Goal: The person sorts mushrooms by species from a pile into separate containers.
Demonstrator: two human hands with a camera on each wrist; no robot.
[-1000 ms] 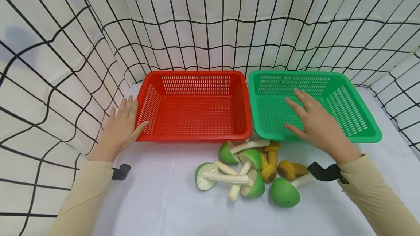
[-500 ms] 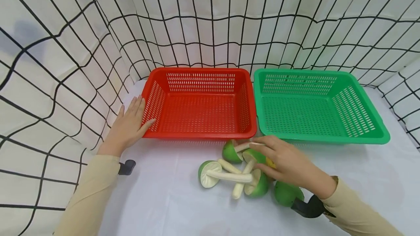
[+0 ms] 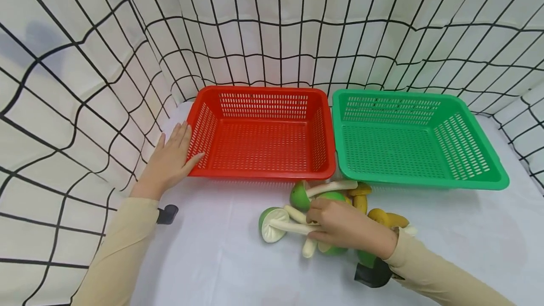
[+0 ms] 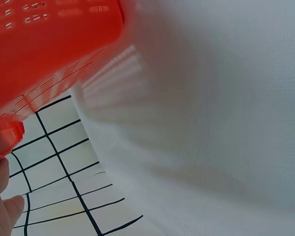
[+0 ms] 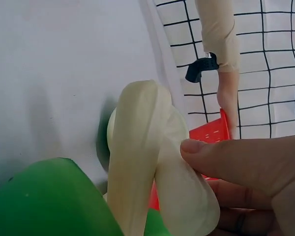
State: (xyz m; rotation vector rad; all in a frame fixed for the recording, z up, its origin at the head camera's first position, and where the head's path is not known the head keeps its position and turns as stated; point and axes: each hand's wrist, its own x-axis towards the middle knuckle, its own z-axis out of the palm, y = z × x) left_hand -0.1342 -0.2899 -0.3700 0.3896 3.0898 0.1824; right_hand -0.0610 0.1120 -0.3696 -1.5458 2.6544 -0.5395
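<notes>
As the head view shows it, the step in hand looks like taking hold of one mushroom [image 3: 282, 225] from the pile on the white worktop [image 3: 233, 268], just in front of the red basket [image 3: 261, 174]. The right hand [image 3: 340, 223] reaches into the pile, thumb and fingertips closing on the far end of that mushroom's pale stem, while its upturned green-rimmed cap rests leftward on the cloth. Other green-capped mushrooms [image 3: 299, 196] and yellow mushrooms [image 3: 388, 217] lie around and partly under the hand, near the green basket [image 3: 425, 182]. The left hand [image 3: 169, 160] lies flat along the red basket's left side, fingers extended, grasping nothing.

From the left wrist, only the fingertips [image 4: 12, 207] show at the edge, by a corner of the red rim; whether they press on it, I cannot tell.

The right wrist view looks along the grasp: the thumb [image 5: 206, 152] presses the stem's thick end, fingers [image 5: 246, 194] behind it. A neighbouring stem [image 5: 135, 152] crosses just beside, nearer the camera. The next move, I judge, calls for a secure pinch and a lift that draws this stem free without dragging the crossing one along.
</notes>
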